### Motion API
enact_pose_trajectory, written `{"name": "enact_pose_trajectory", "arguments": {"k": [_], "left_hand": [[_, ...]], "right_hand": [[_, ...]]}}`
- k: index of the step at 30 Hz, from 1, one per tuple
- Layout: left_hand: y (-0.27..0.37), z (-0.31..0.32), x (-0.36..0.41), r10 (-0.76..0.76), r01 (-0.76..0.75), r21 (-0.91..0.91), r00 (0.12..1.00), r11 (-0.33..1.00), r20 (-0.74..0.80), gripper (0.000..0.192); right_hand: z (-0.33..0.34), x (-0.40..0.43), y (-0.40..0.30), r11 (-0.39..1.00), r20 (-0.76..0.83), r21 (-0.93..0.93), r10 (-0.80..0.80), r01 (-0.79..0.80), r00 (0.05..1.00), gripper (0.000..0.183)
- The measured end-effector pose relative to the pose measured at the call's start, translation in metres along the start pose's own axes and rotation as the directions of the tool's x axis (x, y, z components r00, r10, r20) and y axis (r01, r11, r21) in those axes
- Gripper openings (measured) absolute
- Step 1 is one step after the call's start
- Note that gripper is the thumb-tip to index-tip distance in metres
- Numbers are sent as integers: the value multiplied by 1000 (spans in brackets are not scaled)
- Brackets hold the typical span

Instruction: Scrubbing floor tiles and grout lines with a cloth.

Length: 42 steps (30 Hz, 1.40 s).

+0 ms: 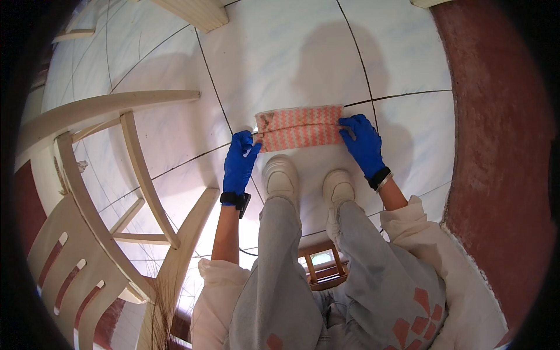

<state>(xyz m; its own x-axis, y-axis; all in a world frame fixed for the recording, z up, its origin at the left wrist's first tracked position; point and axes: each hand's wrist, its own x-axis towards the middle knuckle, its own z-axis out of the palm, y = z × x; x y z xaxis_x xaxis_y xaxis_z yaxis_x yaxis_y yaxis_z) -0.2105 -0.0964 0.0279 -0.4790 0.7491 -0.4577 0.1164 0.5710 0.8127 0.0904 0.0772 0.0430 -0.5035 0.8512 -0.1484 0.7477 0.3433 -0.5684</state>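
A pink-and-white patterned cleaning cloth (302, 133) lies low over the tiled floor just ahead of my shoes, creased lengthwise along its middle. Dark stains mark its left end and the crease. My left hand (239, 159), in a blue glove, has its fingertips on the cloth's left edge near the lower corner. At the opposite end my right hand (364, 142), gloved the same way, pinches the right edge between thumb and fingers. Whether the cloth touches the floor all along cannot be told.
White floor tiles (271, 57) with dark joints surround the cloth. A cream plastic chair (83, 245) stands on the left, and a pale furniture leg (197, 15) at the top. My shoes (281, 179) are just below the cloth. A dark red wall (494, 144) borders the right side.
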Motion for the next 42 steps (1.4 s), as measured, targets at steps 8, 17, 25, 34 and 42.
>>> {"name": "enact_pose_trajectory", "arguments": {"k": [8,17,25,34,42], "left_hand": [[1,-1,0,21,-16,-106,999,994,42,27],[27,-3,-6,232,-185,498,972,847,-34,33],[35,-6,-6,480,-599,517,800,612,359,37],[30,8,0,268,-349,436,934,830,237,22],[33,2,0,356,-397,579,915,712,190,12]], "right_hand": [[14,-12,-2,991,64,18,128,-129,990,21],[7,-13,-4,995,22,21,93,-93,995,18],[4,-23,-12,982,88,51,-185,181,979,23],[11,-23,-4,986,115,-29,-159,163,981,20],[13,-18,3,993,10,-66,-94,95,995,17]]}}
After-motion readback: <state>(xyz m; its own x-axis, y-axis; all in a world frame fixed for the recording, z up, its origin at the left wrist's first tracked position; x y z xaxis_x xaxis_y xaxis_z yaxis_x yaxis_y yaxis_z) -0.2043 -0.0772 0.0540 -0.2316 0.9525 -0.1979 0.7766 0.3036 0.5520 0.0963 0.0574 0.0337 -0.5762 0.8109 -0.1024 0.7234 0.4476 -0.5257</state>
